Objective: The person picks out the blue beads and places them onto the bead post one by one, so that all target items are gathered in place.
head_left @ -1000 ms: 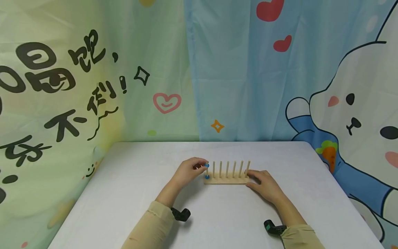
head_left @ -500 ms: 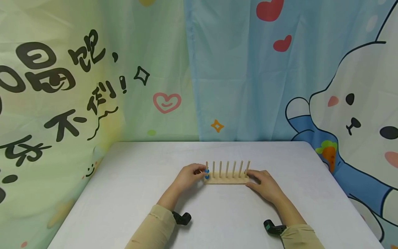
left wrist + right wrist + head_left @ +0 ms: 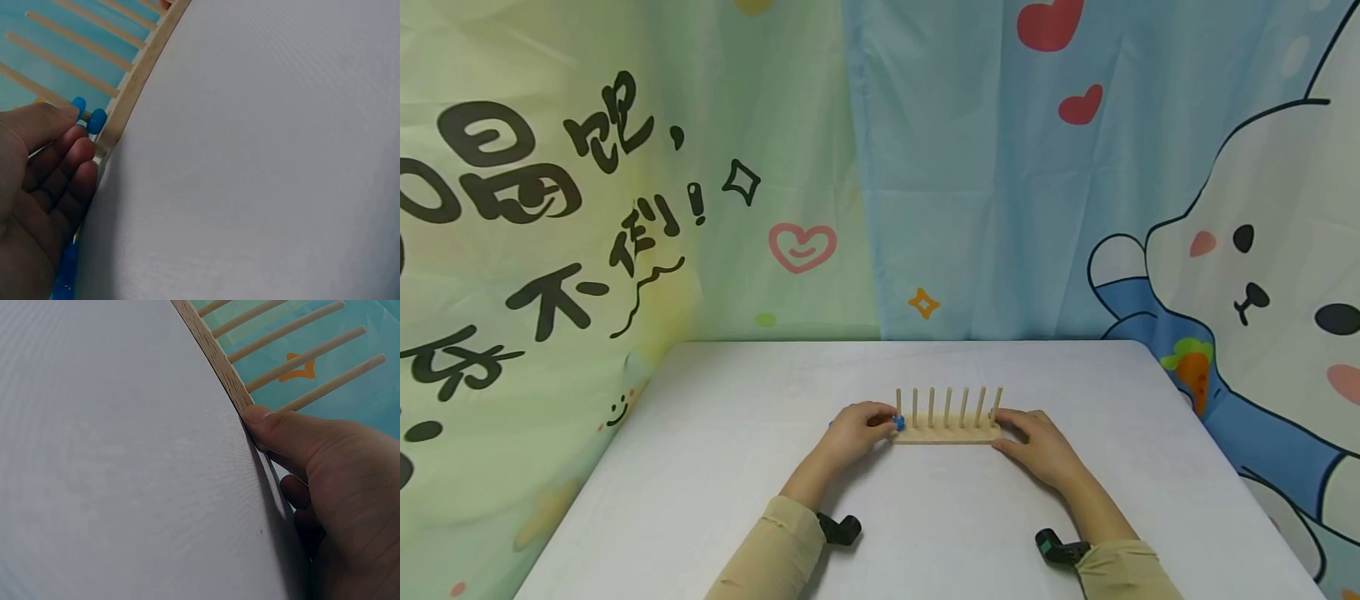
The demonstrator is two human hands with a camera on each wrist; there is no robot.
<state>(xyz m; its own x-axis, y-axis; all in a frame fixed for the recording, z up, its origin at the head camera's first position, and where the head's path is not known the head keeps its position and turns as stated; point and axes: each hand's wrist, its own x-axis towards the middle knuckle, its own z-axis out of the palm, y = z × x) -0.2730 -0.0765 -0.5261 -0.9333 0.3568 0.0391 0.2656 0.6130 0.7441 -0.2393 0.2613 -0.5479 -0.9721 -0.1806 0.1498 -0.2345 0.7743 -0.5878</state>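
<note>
A wooden peg rack (image 3: 947,435) stands on the table, with a row of several upright pegs. Around its leftmost peg (image 3: 31,84) sit two blue beads. The lower bead (image 3: 97,121) is close to the base; the upper bead (image 3: 79,105) is just above it, pinched by the thumb and finger of my left hand (image 3: 853,432). My right hand (image 3: 1037,443) grips the right end of the rack, its thumb (image 3: 262,419) on the front edge and its fingers partly hidden behind. The other pegs carry no beads.
Something blue (image 3: 65,275) shows behind the left hand, mostly hidden by it. The white table (image 3: 760,375) reaches back to a printed curtain (image 3: 947,192). Each wrist wears a black camera, the left camera (image 3: 841,528) beside a beige sleeve (image 3: 775,546).
My left hand has moved the upper blue bead down the leftmost peg, from near its tip to just above the lower bead. The right hand has stayed at the rack's right end.
</note>
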